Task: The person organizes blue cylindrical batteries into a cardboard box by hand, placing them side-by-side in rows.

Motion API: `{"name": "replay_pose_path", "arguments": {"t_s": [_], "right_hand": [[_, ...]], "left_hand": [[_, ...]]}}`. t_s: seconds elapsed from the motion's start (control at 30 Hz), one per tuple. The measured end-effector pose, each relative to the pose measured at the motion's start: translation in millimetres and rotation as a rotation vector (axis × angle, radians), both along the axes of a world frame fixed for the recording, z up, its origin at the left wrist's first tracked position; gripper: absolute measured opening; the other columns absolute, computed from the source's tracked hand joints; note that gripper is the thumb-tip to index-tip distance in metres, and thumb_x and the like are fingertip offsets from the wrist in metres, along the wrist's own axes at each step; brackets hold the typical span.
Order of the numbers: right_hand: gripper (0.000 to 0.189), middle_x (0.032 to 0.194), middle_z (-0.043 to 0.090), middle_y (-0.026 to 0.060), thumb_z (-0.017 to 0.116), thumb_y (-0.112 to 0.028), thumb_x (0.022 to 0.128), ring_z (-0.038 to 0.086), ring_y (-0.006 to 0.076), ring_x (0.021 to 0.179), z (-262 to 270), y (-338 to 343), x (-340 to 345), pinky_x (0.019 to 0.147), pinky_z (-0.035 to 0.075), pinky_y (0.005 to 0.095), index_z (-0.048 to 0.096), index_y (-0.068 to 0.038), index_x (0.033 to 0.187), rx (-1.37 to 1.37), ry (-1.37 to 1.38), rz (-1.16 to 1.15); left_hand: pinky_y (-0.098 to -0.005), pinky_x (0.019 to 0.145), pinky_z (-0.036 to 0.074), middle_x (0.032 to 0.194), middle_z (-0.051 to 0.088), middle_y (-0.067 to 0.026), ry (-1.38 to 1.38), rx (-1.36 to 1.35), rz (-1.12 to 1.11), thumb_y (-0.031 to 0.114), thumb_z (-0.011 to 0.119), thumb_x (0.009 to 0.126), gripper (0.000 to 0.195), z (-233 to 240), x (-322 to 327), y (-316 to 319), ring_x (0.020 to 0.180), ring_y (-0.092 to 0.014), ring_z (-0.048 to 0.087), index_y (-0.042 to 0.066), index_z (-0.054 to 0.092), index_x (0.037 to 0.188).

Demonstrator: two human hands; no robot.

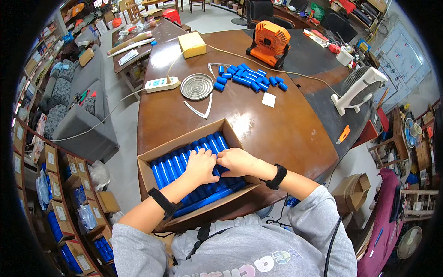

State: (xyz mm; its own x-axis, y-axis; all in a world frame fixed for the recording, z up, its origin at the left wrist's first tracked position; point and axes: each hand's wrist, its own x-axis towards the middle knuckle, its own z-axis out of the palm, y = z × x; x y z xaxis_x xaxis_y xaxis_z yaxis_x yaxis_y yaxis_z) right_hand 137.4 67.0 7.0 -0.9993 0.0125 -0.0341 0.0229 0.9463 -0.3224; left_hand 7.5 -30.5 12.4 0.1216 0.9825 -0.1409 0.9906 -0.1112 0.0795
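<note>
An open cardboard box (147,169) stands on the near part of the brown table, filled with rows of shiny blue plastic cylinders (168,169). My left hand (201,167) lies over the middle of the rows, fingers pointing away from me and thumb towards the right. Close beside it, my right hand (236,162) reaches in over the box's right side with its fingers bent. Both hands touch or nearly touch the cylinders; whether either grips one is hidden beneath them. Along the box's near side, some blue pieces lie lengthwise.
Behind the box, loose short blue cylinders (247,77) lie near a mosquito-coil tin (197,86), a power strip (162,84) and a white square (268,99). An orange fan (271,41), a yellow block (192,45), a white fan (360,86) and an orange utility knife (343,134) sit farther out.
</note>
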Motion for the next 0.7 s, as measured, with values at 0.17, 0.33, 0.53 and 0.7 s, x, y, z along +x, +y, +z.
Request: {"name": "replay_pose_path", "arguments": {"t_s": [0.17,0.33,0.53,0.7], "right_hand": [[0.036,0.076,0.057,0.0132,0.069,-0.018,0.059,0.055,0.0283,0.075,-2,-2,-2,0.067,0.046,0.0363,0.054,0.000,0.087,-0.009,-0.096,0.017],[0.041,0.072,0.057,0.0185,0.068,-0.016,0.059,0.057,0.0333,0.068,8,-3,-1,0.062,0.046,0.0387,0.050,0.003,0.091,-0.123,-0.173,0.002],[0.063,0.076,0.058,0.0186,0.070,-0.017,0.056,0.057,0.0328,0.072,-3,-7,2,0.064,0.046,0.0379,0.043,0.010,0.106,-0.133,-0.178,0.014],[0.065,0.076,0.058,0.0169,0.069,-0.018,0.057,0.057,0.0314,0.073,-3,-9,2,0.066,0.046,0.0370,0.042,0.012,0.108,-0.102,-0.176,0.022]], "left_hand": [[-0.0382,0.072,0.038,0.090,0.052,-0.0082,0.006,-0.002,0.047,0.041,0.069,0.051,0.053,-8,2,0,0.089,-0.023,0.048,0.006,0.055,0.088],[-0.0390,0.073,0.038,0.093,0.050,-0.0099,0.019,-0.017,0.120,0.040,0.070,0.050,0.056,-7,3,-1,0.089,-0.025,0.048,0.006,0.054,0.091],[-0.0402,0.069,0.040,0.094,0.048,-0.0116,-0.100,0.008,0.174,0.038,0.071,0.048,0.058,-7,2,-4,0.089,-0.027,0.048,0.005,0.051,0.091],[-0.0405,0.075,0.040,0.099,0.049,-0.0115,-0.084,-0.100,0.231,0.035,0.072,0.047,0.060,-4,3,0,0.094,-0.027,0.047,0.006,0.052,0.095]]}}
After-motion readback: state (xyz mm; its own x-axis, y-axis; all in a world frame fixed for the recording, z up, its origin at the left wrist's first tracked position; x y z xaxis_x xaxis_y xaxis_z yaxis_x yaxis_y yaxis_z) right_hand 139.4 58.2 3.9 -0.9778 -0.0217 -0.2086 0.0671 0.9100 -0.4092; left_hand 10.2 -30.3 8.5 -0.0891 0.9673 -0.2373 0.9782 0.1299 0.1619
